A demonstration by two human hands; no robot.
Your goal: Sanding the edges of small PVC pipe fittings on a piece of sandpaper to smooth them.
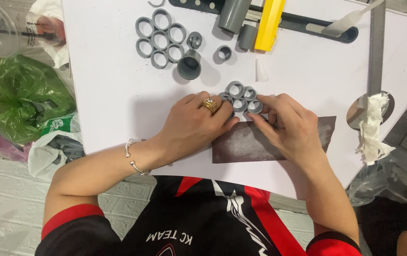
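white table [108, 95] stands on pale tiled floor [9, 199]

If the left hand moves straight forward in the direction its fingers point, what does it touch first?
Probably nothing new: the left hand already touches the small cluster of grey rings, which lies directly in its line toward the right hand.

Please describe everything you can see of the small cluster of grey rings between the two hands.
The cluster of short grey plastic pipe rings lies on the white table, at the upper edge of a dark sandpaper sheet. About five rings show, open ends up, packed side by side and touching; some may be hidden. The left hand and right hand press fingers against it from both sides.
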